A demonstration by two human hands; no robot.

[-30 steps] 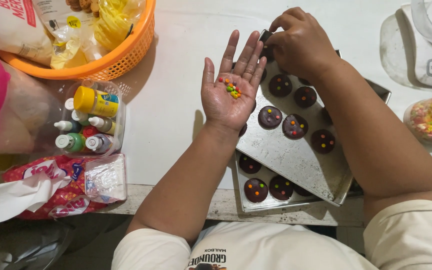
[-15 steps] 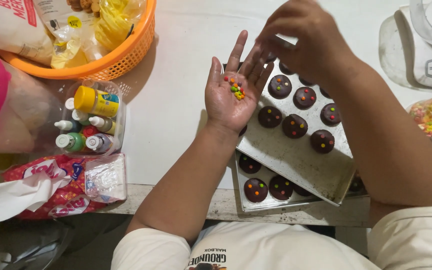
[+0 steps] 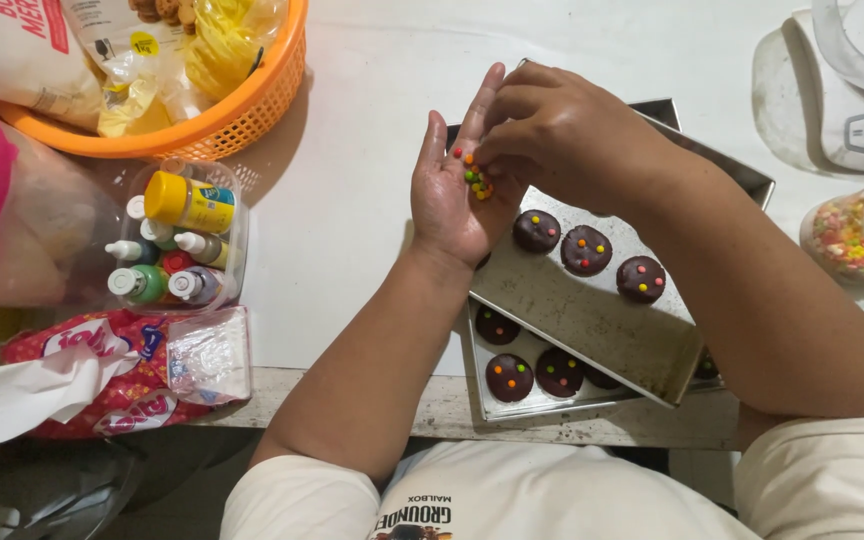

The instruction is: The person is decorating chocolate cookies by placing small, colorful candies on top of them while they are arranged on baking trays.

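White worktop with metal baking trays (image 3: 592, 320) of dark chocolate cookies (image 3: 586, 249).
Left hand (image 3: 452, 190) lies open, palm up, cupping small coloured candies (image 3: 474, 180); right hand (image 3: 567, 135) fingertips pinch at them.

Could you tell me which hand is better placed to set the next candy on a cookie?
Probably the right hand: its fingertips are at the candies in the open left palm, just above the cookies.

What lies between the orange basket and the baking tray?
Head view: only bare white table lies between the orange basket and the baking tray.
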